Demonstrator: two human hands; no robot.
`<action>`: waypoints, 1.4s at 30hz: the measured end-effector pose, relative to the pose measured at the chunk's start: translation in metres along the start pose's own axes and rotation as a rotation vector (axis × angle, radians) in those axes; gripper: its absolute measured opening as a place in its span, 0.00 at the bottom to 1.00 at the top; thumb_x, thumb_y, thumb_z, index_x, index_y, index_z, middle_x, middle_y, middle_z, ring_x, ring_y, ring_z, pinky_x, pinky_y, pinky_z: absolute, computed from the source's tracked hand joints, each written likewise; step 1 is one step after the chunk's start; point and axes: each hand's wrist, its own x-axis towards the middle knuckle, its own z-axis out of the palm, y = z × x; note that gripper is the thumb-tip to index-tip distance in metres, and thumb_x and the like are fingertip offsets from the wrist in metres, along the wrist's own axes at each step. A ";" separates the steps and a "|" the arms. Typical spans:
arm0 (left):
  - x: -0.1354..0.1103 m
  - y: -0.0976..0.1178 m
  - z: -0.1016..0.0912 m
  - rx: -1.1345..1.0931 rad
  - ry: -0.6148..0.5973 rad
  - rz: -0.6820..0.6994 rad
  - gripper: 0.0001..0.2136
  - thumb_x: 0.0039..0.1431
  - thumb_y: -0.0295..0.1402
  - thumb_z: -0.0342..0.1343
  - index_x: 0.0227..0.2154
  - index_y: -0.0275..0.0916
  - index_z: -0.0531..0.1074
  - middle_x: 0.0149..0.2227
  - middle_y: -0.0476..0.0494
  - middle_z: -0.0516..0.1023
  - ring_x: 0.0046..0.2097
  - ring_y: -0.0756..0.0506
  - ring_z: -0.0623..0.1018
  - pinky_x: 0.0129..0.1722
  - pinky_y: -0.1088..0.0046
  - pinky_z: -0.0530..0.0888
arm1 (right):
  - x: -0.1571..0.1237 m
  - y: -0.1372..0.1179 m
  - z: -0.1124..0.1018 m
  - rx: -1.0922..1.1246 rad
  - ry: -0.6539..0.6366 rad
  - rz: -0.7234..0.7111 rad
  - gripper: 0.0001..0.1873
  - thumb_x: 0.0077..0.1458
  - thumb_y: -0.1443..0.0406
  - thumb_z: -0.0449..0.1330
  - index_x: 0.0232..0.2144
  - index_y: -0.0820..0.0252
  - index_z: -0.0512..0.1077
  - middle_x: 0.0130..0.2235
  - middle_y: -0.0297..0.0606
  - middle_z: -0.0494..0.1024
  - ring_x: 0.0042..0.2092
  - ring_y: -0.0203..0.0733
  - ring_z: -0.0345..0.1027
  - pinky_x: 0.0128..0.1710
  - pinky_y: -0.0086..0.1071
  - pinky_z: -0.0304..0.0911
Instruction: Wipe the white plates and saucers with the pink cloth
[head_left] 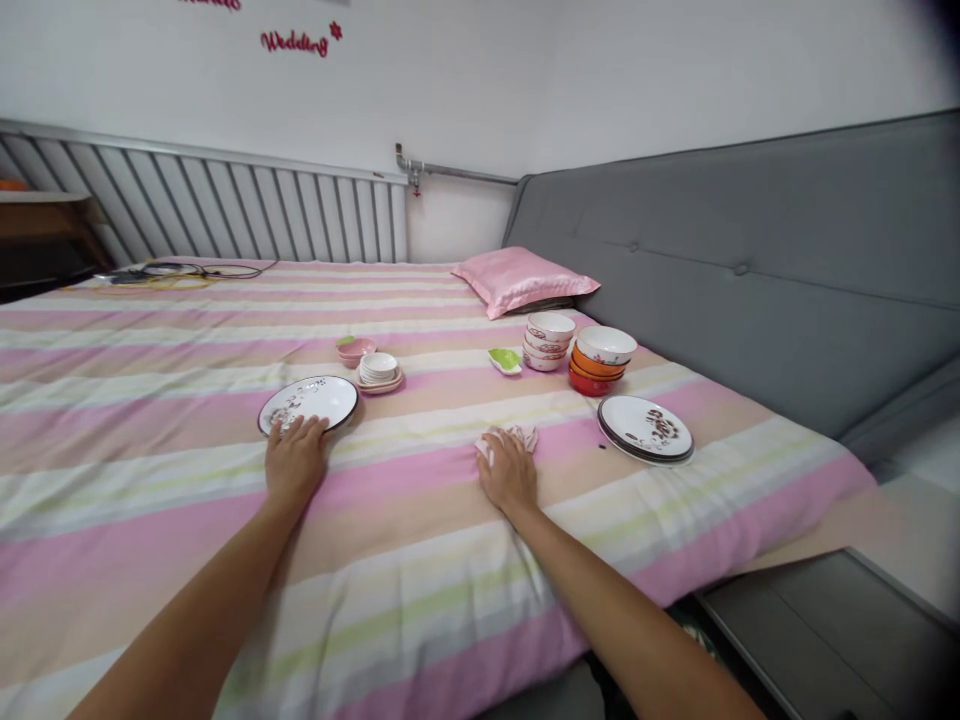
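My left hand [295, 465] rests on the near rim of a white plate [321, 397] with a dark edge and brown floral pattern. Its fingers lie slightly spread over the plate, which sits on the bed. Bunched under the fingers of my right hand [508, 470] is a crumpled whitish-pink cloth [525, 437], pressed against the striped bedspread [420, 500]. To the right lies a stack of similar dark-rimmed plates [637, 425]. Beyond my left hand are small white dishes [379, 366] stacked on pink ones, beside a pink bowl [355, 350].
A green leaf-shaped dish [505, 361] lies beside stacked white bowls [548, 340] and a stack with orange and red bowls [596, 370]. Behind are a pink pillow [521, 278] and grey headboard [742, 230]. Cables [187, 272] lie at the far left, near a radiator [225, 205].
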 end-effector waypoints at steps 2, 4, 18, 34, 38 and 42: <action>-0.002 0.000 -0.002 -0.012 0.009 0.038 0.20 0.63 0.33 0.35 0.49 0.34 0.70 0.50 0.35 0.73 0.57 0.39 0.66 0.60 0.55 0.48 | -0.001 -0.001 0.000 0.000 0.003 -0.001 0.20 0.57 0.60 0.51 0.51 0.55 0.66 0.56 0.41 0.65 0.59 0.46 0.51 0.57 0.40 0.45; -0.004 0.000 -0.006 -0.027 0.021 0.077 0.20 0.64 0.32 0.36 0.48 0.34 0.70 0.50 0.35 0.73 0.58 0.39 0.66 0.61 0.56 0.48 | -0.001 -0.001 0.000 0.003 0.007 0.001 0.20 0.57 0.60 0.51 0.51 0.55 0.66 0.56 0.41 0.65 0.59 0.47 0.51 0.57 0.40 0.45; -0.019 0.067 -0.037 -0.340 0.078 0.509 0.15 0.63 0.27 0.42 0.44 0.42 0.72 0.51 0.45 0.73 0.58 0.45 0.66 0.62 0.58 0.51 | 0.002 0.000 0.000 0.051 0.024 0.021 0.18 0.57 0.61 0.51 0.49 0.56 0.67 0.56 0.41 0.65 0.59 0.47 0.51 0.58 0.40 0.45; 0.066 0.240 -0.055 -0.843 0.160 -0.236 0.16 0.61 0.39 0.42 0.22 0.39 0.66 0.19 0.51 0.68 0.24 0.50 0.67 0.25 0.76 0.60 | 0.010 0.003 -0.002 0.111 0.058 0.025 0.18 0.57 0.66 0.48 0.49 0.58 0.67 0.55 0.43 0.67 0.59 0.46 0.54 0.57 0.41 0.50; 0.073 0.237 -0.030 -0.936 0.186 -0.365 0.16 0.60 0.39 0.43 0.18 0.40 0.60 0.18 0.52 0.63 0.24 0.50 0.64 0.24 0.76 0.58 | 0.013 0.006 0.003 0.169 0.064 0.056 0.18 0.56 0.67 0.49 0.48 0.57 0.69 0.55 0.42 0.68 0.59 0.47 0.54 0.57 0.42 0.51; 0.067 0.224 -0.009 -1.042 0.232 -0.466 0.17 0.60 0.40 0.42 0.18 0.40 0.57 0.19 0.53 0.59 0.25 0.50 0.62 0.25 0.76 0.59 | 0.016 0.008 0.007 0.236 0.105 0.073 0.17 0.57 0.67 0.48 0.46 0.57 0.70 0.53 0.41 0.70 0.58 0.46 0.57 0.56 0.41 0.53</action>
